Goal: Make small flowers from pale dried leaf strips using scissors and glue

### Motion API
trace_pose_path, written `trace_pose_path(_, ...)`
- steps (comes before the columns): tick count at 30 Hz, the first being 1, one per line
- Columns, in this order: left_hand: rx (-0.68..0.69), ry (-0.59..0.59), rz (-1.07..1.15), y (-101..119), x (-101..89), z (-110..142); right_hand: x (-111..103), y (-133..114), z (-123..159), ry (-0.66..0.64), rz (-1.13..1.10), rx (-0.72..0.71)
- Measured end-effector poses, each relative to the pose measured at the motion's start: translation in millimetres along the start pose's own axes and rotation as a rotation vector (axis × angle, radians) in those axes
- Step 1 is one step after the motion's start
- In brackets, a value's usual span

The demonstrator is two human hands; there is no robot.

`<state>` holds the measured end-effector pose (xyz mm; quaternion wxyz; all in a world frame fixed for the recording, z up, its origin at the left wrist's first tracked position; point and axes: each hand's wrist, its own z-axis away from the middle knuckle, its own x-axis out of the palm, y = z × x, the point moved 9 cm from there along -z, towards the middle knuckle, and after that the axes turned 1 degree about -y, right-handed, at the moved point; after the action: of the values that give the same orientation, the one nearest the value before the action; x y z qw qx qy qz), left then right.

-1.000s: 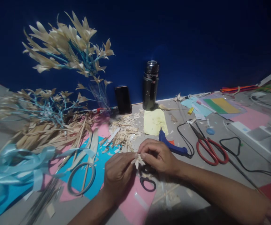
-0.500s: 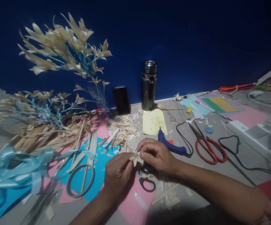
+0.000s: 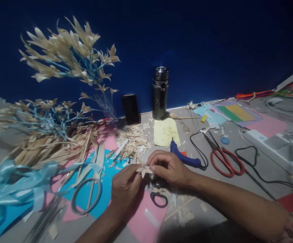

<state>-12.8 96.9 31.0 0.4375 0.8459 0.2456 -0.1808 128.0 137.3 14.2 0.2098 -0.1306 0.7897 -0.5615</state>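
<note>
Slightly turned since earlier, one pale flower (image 3: 143,170) sits at lower centre, pinched in the grip of left hand (image 3: 125,187) and right hand (image 3: 170,169).

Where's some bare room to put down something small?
There looks to be bare table between the black cable and the long white object, and a slim strip between the red scissors and right forearm. It's crowded leftward, with ribbon, gray ring and scraps, and around left hand and right hand.

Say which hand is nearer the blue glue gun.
Right. The right hand is close beside the blue glue gun; the left hand is farther left, across the small flower.
</note>
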Motion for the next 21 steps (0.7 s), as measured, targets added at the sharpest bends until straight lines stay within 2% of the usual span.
trace_pose_path(6, 0.095, 0.005, -0.074, 2, -0.5, 3, 12, 32, 7, -0.102, -0.243, 0.323)
trace_pose_path(10, 0.135, 0.017, -0.113, 3, -1.2, 4, 17, 37, 10, -0.138, -0.338, 0.388)
trace_pose_path(15, 0.077, 0.016, -0.037, -1, -3.1, 3, 22, 40, 11, -0.185, -0.401, 0.467)
trace_pose_path(18, -0.095, -0.006, 0.117, -13, -0.7, 3, 21, 41, 10, -0.173, -0.417, 0.484)
trace_pose_path(21, -0.468, -0.004, 0.408, -39, 10.2, 11, 16, 43, 8, -0.118, -0.395, 0.46)
